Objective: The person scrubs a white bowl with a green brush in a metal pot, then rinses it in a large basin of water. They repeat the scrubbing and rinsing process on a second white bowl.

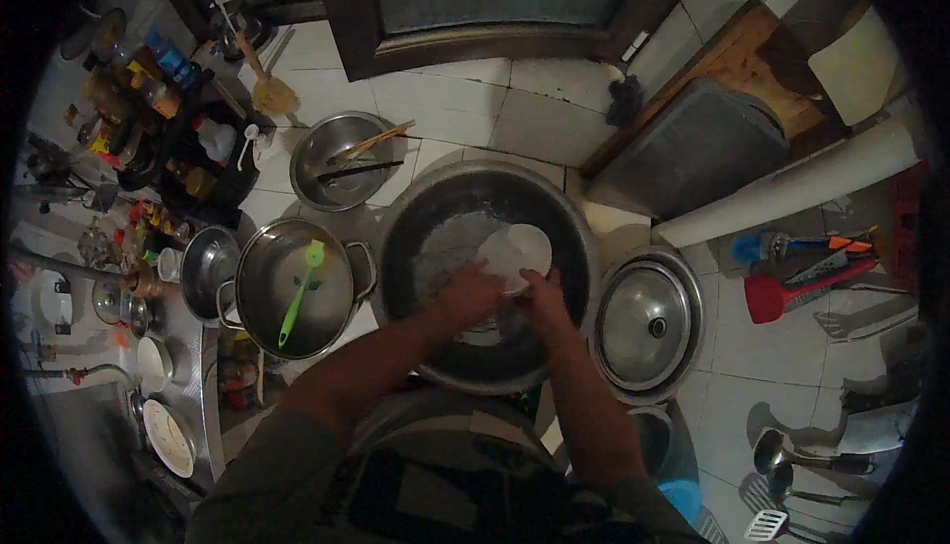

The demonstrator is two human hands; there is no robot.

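Note:
Before me is a wide dark basin (571,247) with what looks like water in it. Over its middle I hold a white bowl (533,243) between both hands. Two round outlines overlap there, and I cannot tell whether a second dish is nested with it. My left hand (471,295) grips the near left side of the bowl. On the near right rim are the fingers of my right hand (545,293). Below my hands, something pale lies low in the basin, too blurred to name.
Left of the basin are a two-handled steel pot (260,299) with a green brush (303,295) and a steel bowl (312,151) with chopsticks (378,138). A steel lid (631,321) lies right. Cutting boards (690,147) lean behind. Utensils, including a red spatula (764,299), hang far right.

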